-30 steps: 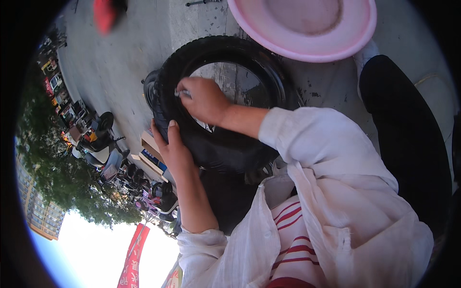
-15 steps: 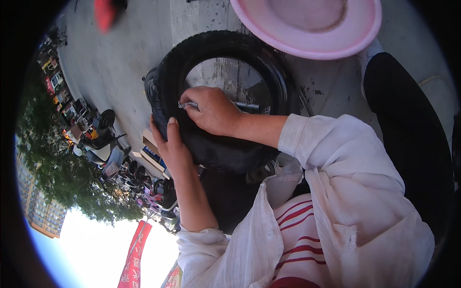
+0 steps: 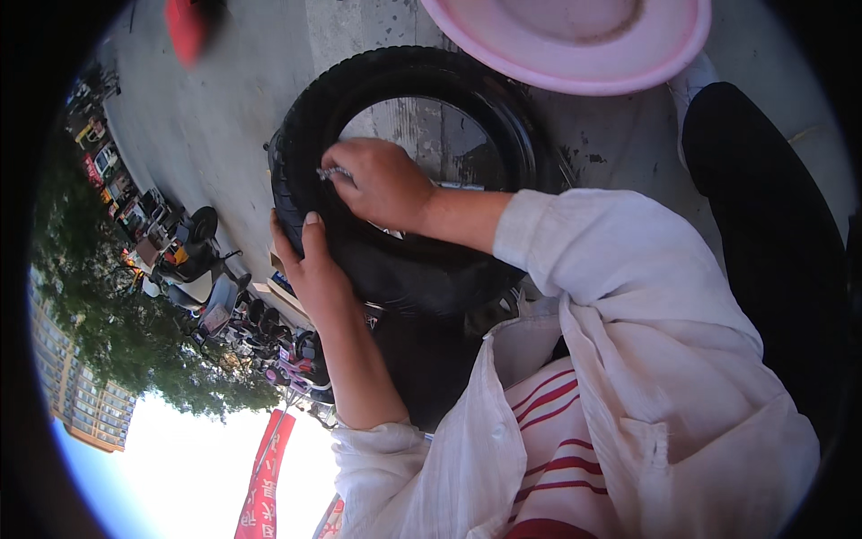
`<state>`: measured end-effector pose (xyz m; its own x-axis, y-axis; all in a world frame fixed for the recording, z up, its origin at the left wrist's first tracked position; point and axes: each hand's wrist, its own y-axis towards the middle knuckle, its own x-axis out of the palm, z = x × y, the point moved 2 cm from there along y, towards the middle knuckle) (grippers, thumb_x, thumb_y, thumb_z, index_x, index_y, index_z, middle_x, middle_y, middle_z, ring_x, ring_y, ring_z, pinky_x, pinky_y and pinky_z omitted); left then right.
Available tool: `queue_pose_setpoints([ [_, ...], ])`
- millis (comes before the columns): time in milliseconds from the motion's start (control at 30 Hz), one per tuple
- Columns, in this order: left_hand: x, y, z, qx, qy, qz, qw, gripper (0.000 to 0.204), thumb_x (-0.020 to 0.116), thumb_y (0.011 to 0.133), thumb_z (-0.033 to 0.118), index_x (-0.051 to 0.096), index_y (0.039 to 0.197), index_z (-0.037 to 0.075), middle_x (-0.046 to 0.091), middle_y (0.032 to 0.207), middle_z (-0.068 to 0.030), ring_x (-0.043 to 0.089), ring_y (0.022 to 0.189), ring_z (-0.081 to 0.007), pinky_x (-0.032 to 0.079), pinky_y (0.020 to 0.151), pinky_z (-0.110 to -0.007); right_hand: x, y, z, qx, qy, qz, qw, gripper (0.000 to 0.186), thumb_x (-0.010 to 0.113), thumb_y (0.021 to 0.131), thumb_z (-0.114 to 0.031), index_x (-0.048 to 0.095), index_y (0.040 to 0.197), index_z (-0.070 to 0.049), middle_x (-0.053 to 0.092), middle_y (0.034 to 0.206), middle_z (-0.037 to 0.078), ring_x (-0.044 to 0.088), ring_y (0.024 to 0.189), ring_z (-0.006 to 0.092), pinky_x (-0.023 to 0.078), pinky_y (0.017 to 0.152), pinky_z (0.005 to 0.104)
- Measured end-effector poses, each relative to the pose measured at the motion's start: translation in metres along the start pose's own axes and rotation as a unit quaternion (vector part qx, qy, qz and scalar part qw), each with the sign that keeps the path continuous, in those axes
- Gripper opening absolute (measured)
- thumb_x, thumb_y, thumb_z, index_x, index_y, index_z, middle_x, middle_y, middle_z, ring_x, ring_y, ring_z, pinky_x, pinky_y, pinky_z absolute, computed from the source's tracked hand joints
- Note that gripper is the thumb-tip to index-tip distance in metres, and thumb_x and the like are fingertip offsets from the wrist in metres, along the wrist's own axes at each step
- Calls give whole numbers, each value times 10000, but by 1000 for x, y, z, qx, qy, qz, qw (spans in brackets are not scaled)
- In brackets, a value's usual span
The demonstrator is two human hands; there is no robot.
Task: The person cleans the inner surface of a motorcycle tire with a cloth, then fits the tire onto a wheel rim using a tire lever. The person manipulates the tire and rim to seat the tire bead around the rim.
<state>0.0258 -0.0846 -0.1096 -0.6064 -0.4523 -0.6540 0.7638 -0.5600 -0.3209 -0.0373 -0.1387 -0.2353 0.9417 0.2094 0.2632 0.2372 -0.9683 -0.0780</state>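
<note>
A black tyre [image 3: 301,148] stands tilted in front of me, its round opening facing up toward me. On its left edge, my left hand [image 3: 310,265] grips the tread, with the thumb on the sidewall and the fingers round the outer side. My right hand [image 3: 386,184] reaches across the tyre's opening, closed on a small silvery, rough-textured thing [image 3: 334,172]. That thing lies against the inner left part of the tyre. Most of it is hidden in my fingers, so its exact kind cannot be made out.
A pink plastic basin [image 3: 584,76] is on the grey ground [image 3: 242,99] at the upper right, beside my leg in black trousers [image 3: 763,180]. Something red and blurred [image 3: 184,31] shows at the top left. Parked scooters [image 3: 211,292] line the left side, near a cardboard box [image 3: 278,292].
My right hand has shifted slightly left and up with the silvery thing along the tyre. The tyre and my left hand sit a little higher and further left in view.
</note>
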Motion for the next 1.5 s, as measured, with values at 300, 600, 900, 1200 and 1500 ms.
queue_pose_setpoints([
  [300,-3,3,-4,21,-27,-1,999,680,660,957,231,360,1543,59,563,1343,-156,608,1096,-211,535,899,-310,-8,-11,-18,31,30,-33,998,142,642,863,-80,681,973,2,699,952,207,677,946,396,538,838,443],
  [600,-1,-4,-3,13,7,18,1000,672,657,955,213,365,1538,47,564,1344,-151,605,1098,-210,531,903,-312,2,23,5,45,-22,8,999,158,653,859,-93,682,984,0,699,964,210,673,943,402,536,831,458],
  [900,4,-9,4,-14,14,19,1000,683,654,953,201,352,1539,23,559,1358,-157,591,1129,-208,506,941,-303,4,27,14,19,-30,59,998,155,641,855,-78,682,976,9,701,952,214,674,930,403,536,826,460],
  [1200,-1,-3,1,6,-4,0,1000,683,645,950,185,343,1542,28,557,1354,-158,592,1117,-210,506,936,-305,-4,-13,-13,9,24,-24,999,151,650,856,-74,681,984,0,701,974,204,675,933,392,532,828,459],
  [1500,-5,8,-5,18,-2,-19,1000,681,632,949,219,348,1543,43,565,1346,-158,610,1105,-217,517,936,-320,-18,-5,-8,34,44,-126,990,166,664,858,-100,698,984,3,709,962,203,687,923,382,535,825,437],
])
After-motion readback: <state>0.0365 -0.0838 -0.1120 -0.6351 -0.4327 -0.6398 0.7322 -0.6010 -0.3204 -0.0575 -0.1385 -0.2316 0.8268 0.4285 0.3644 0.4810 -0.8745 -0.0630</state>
